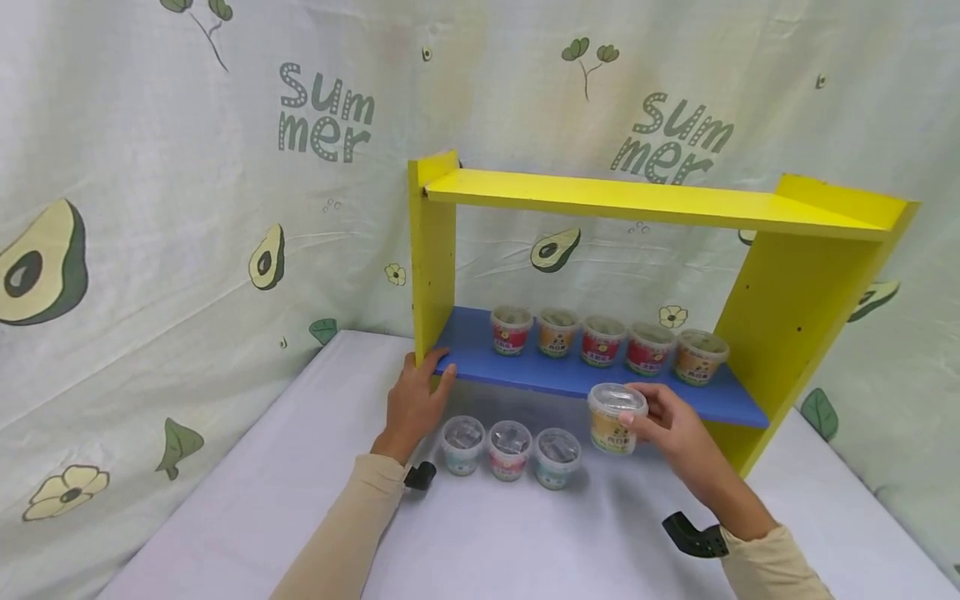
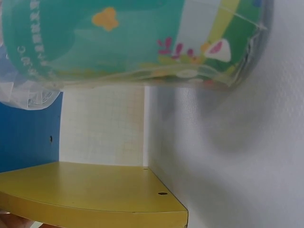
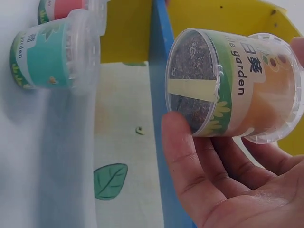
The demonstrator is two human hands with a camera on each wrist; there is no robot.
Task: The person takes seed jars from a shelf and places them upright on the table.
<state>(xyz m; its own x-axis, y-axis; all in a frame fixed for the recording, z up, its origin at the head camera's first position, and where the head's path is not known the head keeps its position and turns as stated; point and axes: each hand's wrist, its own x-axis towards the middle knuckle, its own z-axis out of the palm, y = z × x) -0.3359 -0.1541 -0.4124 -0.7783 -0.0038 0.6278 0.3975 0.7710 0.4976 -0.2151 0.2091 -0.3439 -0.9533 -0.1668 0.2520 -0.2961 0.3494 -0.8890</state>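
Your right hand (image 1: 678, 429) grips a small clear-lidded yellow cup (image 1: 615, 417), with the fingers curled round its side, and holds it in the air just in front of the blue shelf board (image 1: 480, 354) of the yellow rack (image 1: 795, 308), above the table (image 1: 525, 533). In the right wrist view the label of this cup reads "garden" in dark letters on a green band, with some Chinese characters beside it that you can read only in part; the front of the word before "garden" is cut off by the curve of the cup. Your left hand (image 1: 415, 398) rests on the left post of the rack where the blue board meets it, the fingers bent round the edge. Five cups (image 1: 603, 340) stand in a row on the blue board, red and orange labels, but their writing is too small to read. Three more cups (image 1: 508, 448) stand on the table under the board, between your two hands; one of them fills the top of the left wrist view, teal and blurred, with only small unreadable white letters. The cloth (image 1: 225, 208) behind the rack carries the word "Summer" twice, and avocado drawings. The second "Summer" is partly covered by the top yellow board.
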